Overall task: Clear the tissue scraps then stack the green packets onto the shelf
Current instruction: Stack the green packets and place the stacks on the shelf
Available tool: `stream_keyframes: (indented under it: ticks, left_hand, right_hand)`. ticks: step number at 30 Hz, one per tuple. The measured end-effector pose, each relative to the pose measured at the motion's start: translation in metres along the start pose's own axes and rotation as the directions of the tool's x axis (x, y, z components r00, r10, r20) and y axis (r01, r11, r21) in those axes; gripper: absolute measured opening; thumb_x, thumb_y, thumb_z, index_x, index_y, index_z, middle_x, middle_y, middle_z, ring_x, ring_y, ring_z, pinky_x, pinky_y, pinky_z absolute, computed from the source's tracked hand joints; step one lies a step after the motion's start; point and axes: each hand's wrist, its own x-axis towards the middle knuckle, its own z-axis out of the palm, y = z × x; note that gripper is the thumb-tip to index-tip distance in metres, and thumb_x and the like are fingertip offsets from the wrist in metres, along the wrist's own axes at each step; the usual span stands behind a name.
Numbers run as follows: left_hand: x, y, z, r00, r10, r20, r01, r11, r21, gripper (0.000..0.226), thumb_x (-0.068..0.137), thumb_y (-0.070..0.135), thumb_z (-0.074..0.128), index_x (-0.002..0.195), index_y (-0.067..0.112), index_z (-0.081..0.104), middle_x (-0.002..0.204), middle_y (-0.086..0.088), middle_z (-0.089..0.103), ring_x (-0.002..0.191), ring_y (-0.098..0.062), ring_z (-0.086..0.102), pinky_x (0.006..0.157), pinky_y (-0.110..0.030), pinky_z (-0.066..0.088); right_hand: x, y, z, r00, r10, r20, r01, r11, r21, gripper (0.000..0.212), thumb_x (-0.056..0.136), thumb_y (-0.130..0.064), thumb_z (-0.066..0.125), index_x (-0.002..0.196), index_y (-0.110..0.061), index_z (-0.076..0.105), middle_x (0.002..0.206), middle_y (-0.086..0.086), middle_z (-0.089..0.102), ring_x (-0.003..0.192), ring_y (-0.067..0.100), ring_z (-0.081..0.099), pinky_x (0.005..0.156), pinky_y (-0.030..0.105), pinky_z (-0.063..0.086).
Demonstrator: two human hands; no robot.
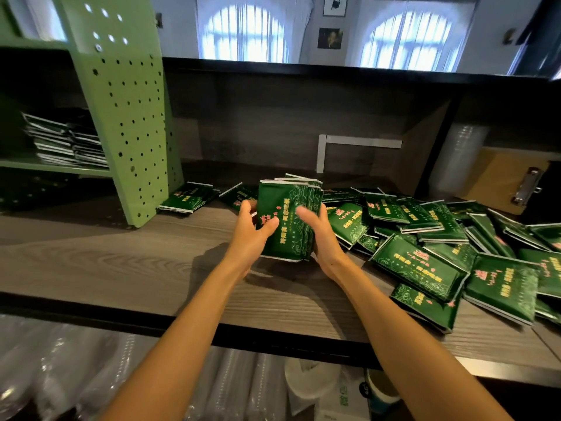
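Observation:
A bundle of several green packets (293, 238) stands upright on the wooden counter (127, 268), held between both hands. My left hand (249, 235) grips its left edge, thumb across the front. My right hand (318, 232) grips its right side, fingers curled over the front. A loose heap of green packets (425, 247) sprawls to the right. Two more green packets (189, 197) lie flat beside the green shelf unit (127, 117). On the shelf at left sits a stack of packets (66, 141). No tissue scraps are visible.
A perforated green side panel of the shelf unit stands left of the bundle. A brown clipboard (504, 180) leans at the far right. A white metal bracket (349, 147) stands at the back. Plastic-wrapped cups (91, 375) lie below the counter edge.

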Motion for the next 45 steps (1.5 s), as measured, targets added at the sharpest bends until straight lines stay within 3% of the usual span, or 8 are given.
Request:
stream_keyframes:
  ticks: [4,15,22,28,33,38,42,45]
  left_hand:
    - [0.001,0.002,-0.006,0.999,-0.014,0.050,0.024,0.979,-0.202,0.066,0.069,-0.016,0.053,0.123,0.016,0.034,0.107,0.000,0.051,0.089,-0.009,0.055,0.061,-0.014,0.049]
    - [-0.005,0.010,-0.018,0.974,0.051,0.219,-0.009,0.982,-0.189,0.123,0.043,0.083,0.065,0.146,0.030,0.024,0.136,-0.001,0.050,0.120,-0.016,0.054,0.092,-0.030,0.048]
    - [0.011,0.014,-0.004,0.974,-0.103,0.200,0.145,0.967,-0.210,0.082,0.080,0.061,0.047,0.147,0.018,0.028,0.137,-0.009,0.051,0.120,-0.021,0.055,0.101,-0.041,0.044]
    - [0.014,0.028,0.004,0.993,-0.083,0.082,0.091,0.991,-0.102,0.050,0.098,0.027,0.040,0.146,0.021,0.028,0.128,0.002,0.050,0.103,-0.005,0.055,0.081,-0.021,0.046]
    - [0.004,0.028,0.000,0.912,0.379,0.155,-0.397,0.729,0.558,0.049,0.090,0.040,0.036,0.138,0.031,0.042,0.157,0.002,0.015,0.144,-0.015,0.009,0.111,-0.030,0.011]
    - [0.012,0.037,-0.006,0.908,0.291,0.300,-0.415,0.540,0.732,0.038,0.095,0.041,0.045,0.130,0.028,0.054,0.149,0.000,0.037,0.140,-0.017,0.026,0.113,-0.033,0.019]
    - [0.014,0.041,-0.004,0.942,0.313,0.121,-0.325,0.761,0.561,0.048,0.098,0.039,0.038,0.143,0.023,0.036,0.156,0.001,0.020,0.142,-0.014,0.018,0.111,-0.031,0.017]
    - [0.014,0.036,0.000,0.994,0.095,-0.045,-0.088,0.986,0.142,0.045,0.101,0.036,0.029,0.142,0.018,0.036,0.148,-0.002,0.038,0.134,-0.011,0.037,0.111,-0.026,0.028]
  right_hand:
    - [0.005,0.004,-0.003,0.993,-0.043,0.110,0.051,0.996,-0.073,0.090,0.055,-0.010,0.062,0.137,-0.017,0.025,0.118,0.005,0.055,0.105,0.016,0.056,0.086,0.029,0.050]
    - [-0.003,-0.001,-0.006,0.948,-0.034,0.316,0.054,0.997,-0.056,0.069,0.070,0.009,0.067,0.119,-0.032,0.041,0.119,0.002,0.057,0.102,0.008,0.059,0.074,0.014,0.052]
    - [0.002,0.003,-0.006,0.978,-0.047,0.204,0.064,0.995,-0.077,0.082,0.076,0.013,0.065,0.130,-0.032,0.023,0.125,0.002,0.051,0.113,0.014,0.054,0.092,0.027,0.049]
    - [0.006,0.006,-0.003,0.988,-0.019,0.150,0.048,0.980,-0.194,0.082,0.071,0.013,0.069,0.134,-0.018,0.028,0.123,0.006,0.053,0.120,0.023,0.052,0.104,0.047,0.041]
    - [-0.004,-0.004,-0.001,0.984,-0.026,0.177,0.065,0.973,-0.221,0.083,0.078,0.013,0.063,0.143,-0.007,0.016,0.113,-0.008,0.036,0.107,0.002,0.039,0.067,-0.004,0.040]
    - [-0.001,-0.001,-0.002,0.987,-0.047,0.153,0.084,0.965,-0.249,0.088,0.077,0.004,0.070,0.143,-0.015,0.015,0.095,-0.026,0.038,0.084,-0.016,0.046,0.061,-0.006,0.038]
    - [0.005,0.006,-0.002,0.989,-0.055,0.136,0.090,0.961,-0.261,0.081,0.069,0.002,0.078,0.130,-0.022,0.029,0.110,-0.012,0.053,0.105,0.003,0.053,0.103,0.027,0.042]
    - [0.007,0.009,-0.002,0.986,-0.070,0.148,0.106,0.962,-0.251,0.080,0.067,0.003,0.079,0.125,-0.024,0.031,0.114,-0.010,0.052,0.112,0.008,0.050,0.103,0.030,0.038]
